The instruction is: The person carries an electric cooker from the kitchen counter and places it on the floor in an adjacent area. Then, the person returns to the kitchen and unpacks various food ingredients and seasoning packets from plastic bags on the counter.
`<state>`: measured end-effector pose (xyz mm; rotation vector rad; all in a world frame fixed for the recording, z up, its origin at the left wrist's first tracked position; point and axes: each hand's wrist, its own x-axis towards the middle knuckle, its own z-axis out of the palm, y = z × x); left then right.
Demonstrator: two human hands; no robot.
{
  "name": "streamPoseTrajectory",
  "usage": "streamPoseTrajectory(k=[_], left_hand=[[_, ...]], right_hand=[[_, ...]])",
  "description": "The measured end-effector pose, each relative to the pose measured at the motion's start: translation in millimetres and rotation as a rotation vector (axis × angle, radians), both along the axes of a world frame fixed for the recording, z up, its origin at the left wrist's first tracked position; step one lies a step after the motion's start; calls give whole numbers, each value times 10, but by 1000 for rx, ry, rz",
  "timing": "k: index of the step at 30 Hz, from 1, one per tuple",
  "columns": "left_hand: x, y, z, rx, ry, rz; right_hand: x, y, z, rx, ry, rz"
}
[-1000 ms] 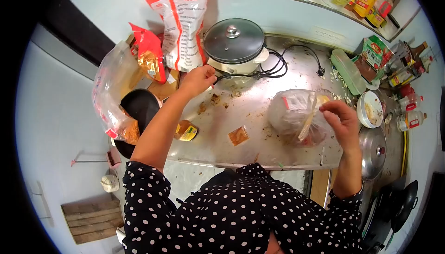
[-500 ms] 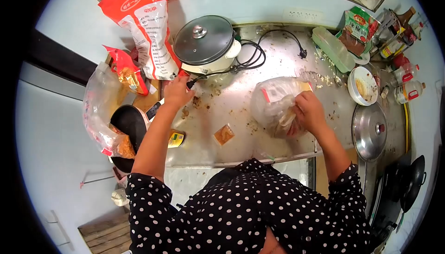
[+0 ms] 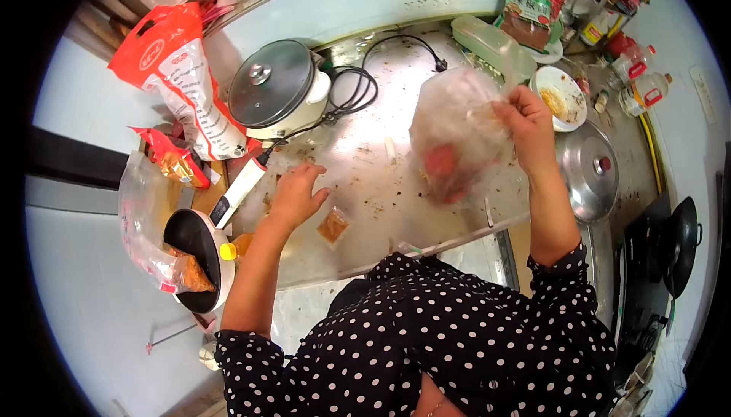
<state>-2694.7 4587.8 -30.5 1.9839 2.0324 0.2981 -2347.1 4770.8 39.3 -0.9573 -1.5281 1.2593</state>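
My right hand (image 3: 528,127) is closed on the gathered top of a cloudy plastic bag (image 3: 457,131). Something red shows through its lower part, but motion blur hides what it is. Above the metal counter, my left hand (image 3: 297,198) is empty, with thumb and fingers apart. Just right of that hand lies a small clear packet (image 3: 333,225) with orange-brown contents. To its left is the white handle (image 3: 242,188) of a frying pan (image 3: 199,246). A yellow-capped bottle (image 3: 232,250) is partly hidden by my left forearm.
An electric pot (image 3: 274,86) with a glass lid and black cord (image 3: 358,86) stands at the back left, beside a large red-and-white bag (image 3: 194,86). At right are a green container (image 3: 493,47), a soiled white bowl (image 3: 560,99) and a metal lid (image 3: 590,172).
The plastic bag has come up off the counter in my right hand. My left hand has moved from beside the cord's end towards the small packet. The view has shifted to the right.
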Motion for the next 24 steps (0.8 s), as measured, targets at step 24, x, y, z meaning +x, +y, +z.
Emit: streamPoseTrajectory(k=[24], left_hand=[[788,-810,-374,-60,-54,-549]], right_hand=[[1631,-3559,162,-128,209,-804]])
